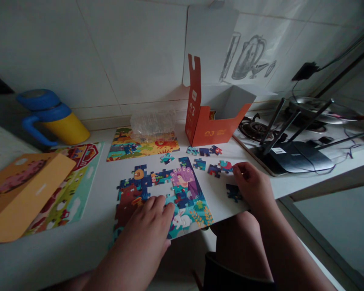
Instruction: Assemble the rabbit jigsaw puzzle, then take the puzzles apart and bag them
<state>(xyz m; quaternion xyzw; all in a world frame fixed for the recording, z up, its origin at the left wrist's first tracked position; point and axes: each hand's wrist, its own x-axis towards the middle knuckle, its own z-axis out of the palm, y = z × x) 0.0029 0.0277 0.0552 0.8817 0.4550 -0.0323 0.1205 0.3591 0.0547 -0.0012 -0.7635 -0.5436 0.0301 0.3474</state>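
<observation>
A partly assembled jigsaw puzzle [182,220] lies at the front of the counter, showing a brown bear, a pink peacock and a white rabbit, with a gap in its middle. My left hand [151,218] rests palm down on its lower part, fingers lying on the pieces and covering some of them. At the right, my right hand [251,182] pinches the edge of a puzzle piece [226,166] with red and teal on it. A dark blue puzzle piece [233,192] lies just below that hand. Several loose pieces [199,163] are scattered between the puzzle and the box.
An orange-red box [220,131] stands open at the back. Crumpled clear plastic [154,124] sits on a yellow puzzle [117,150]. Leftward are a blue-yellow jug [68,126], an orange box [27,194] and a farm picture [86,182]. A black router [300,155] and stove burner [255,128] occupy the right.
</observation>
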